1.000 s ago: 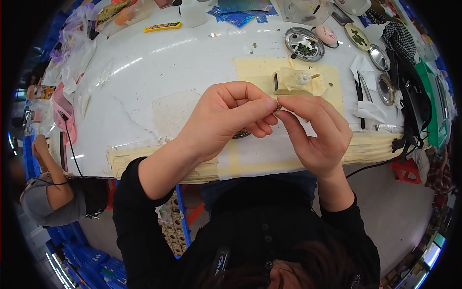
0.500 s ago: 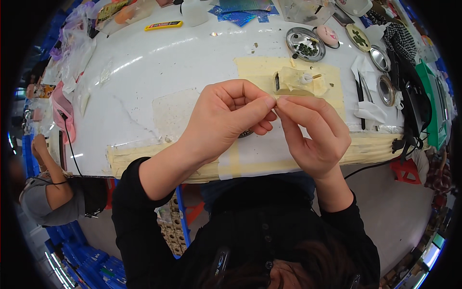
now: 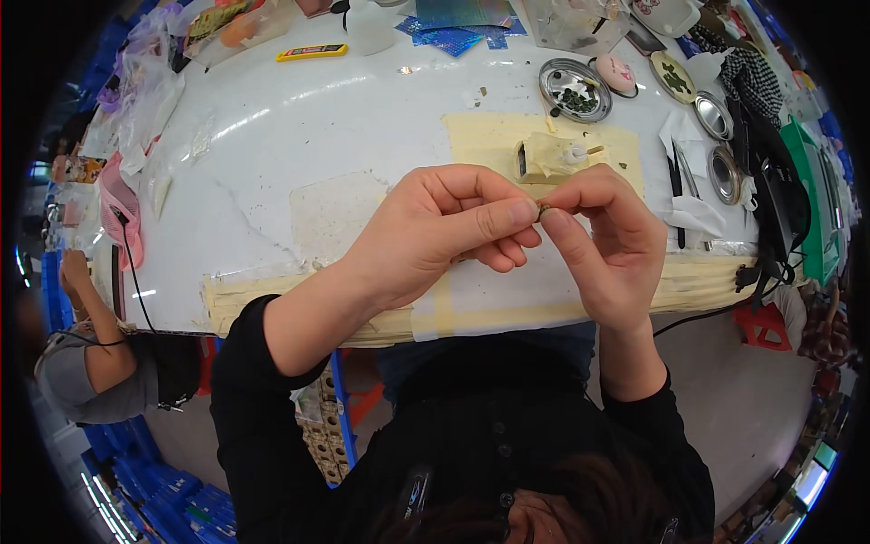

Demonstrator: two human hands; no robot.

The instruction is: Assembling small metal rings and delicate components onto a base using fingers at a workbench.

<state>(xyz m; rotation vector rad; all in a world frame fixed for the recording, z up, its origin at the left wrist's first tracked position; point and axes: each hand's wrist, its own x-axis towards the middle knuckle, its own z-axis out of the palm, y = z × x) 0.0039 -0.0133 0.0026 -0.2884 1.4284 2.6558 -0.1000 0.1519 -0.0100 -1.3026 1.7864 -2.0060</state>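
Between my two hands, over the front of the white table, is a small dark greenish-brown piece point(image 3: 544, 209), too small to name. My left hand point(image 3: 453, 218) pinches it from the left with thumb and index finger, the other fingers curled. From the right, my right hand point(image 3: 612, 240) has thumb and index finger closed on the same piece. Just beyond my hands stands a block wrapped in yellowish tape point(image 3: 548, 161), with a white nozzle-like tip and a thin stick on it. Behind it a round metal dish point(image 3: 595, 107) holds several small dark green bits.
Tweezers point(image 3: 689, 168) and a dark tool point(image 3: 676, 186) lie on white tissue at the right, beside round metal tins point(image 3: 725, 175). A yellow box point(image 3: 312, 53), blue shiny sheets point(image 3: 453, 36) and a squeeze bottle point(image 3: 369, 32) are at the back. Another person point(image 3: 104, 372) sits at the left.
Both hands have shifted slightly right and a little toward me. My right index finger and thumb have parted somewhat around the small piece, which now shows between the fingertips.
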